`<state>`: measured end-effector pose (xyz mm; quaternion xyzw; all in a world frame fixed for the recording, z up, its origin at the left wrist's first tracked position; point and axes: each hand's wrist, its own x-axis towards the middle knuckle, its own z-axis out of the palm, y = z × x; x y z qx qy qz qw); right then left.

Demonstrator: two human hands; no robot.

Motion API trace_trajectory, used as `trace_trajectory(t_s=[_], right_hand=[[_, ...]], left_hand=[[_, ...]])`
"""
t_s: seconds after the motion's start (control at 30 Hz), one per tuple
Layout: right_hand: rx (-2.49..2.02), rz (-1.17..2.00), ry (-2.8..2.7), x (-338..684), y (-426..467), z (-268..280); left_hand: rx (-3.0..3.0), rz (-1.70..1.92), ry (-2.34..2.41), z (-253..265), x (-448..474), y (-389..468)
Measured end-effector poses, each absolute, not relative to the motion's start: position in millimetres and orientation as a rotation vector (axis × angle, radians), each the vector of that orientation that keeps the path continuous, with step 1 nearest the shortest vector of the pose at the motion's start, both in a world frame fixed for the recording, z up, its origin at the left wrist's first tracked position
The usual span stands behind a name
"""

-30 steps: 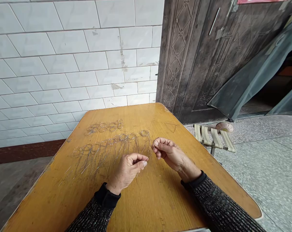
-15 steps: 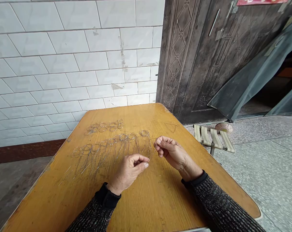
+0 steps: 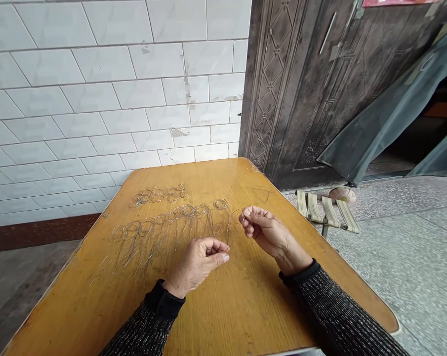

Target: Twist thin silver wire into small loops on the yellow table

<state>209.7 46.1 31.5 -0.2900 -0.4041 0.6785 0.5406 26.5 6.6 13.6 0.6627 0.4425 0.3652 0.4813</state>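
Observation:
My left hand (image 3: 201, 264) is low over the table, thumb and forefinger pinched on a thin wire (image 3: 234, 214). Slightly higher and to the right, my right hand (image 3: 267, 235) pinches the same fine wire, which curves in a faint arc between both hands. Just beyond my left hand lies a row of coiled wire rings (image 3: 188, 211) with long straight tails pointing toward me. Farther back, a smaller group of wire rings (image 3: 157, 195) rests without such long tails. The wire's exact ends are too fine to make out.
A thin wire bent into a triangle (image 3: 261, 194) lies on the wooden table (image 3: 226, 316) past my right hand. White wall tiles (image 3: 134, 113) stand behind the table. To the right are a dark carved door (image 3: 301, 99), a grey curtain (image 3: 386, 118) and a striped folding stool (image 3: 327, 212).
My right hand has shifted slightly right and up, with the wire's arc showing more clearly beside it. My left hand has barely moved.

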Motion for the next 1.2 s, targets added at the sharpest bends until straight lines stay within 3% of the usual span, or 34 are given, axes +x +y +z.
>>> trace_trajectory(t_s=[0.87,1.2], right_hand=[[-0.803,1.541,-1.145,184.5,31.6,25.5],[-0.749,1.476,-1.18,184.4,32.3,22.7]], left_hand=[[1.574,1.096,1.238,15.2,26.0,8.2],[1.495,0.983,1.066,16.7,29.7,5.1]])
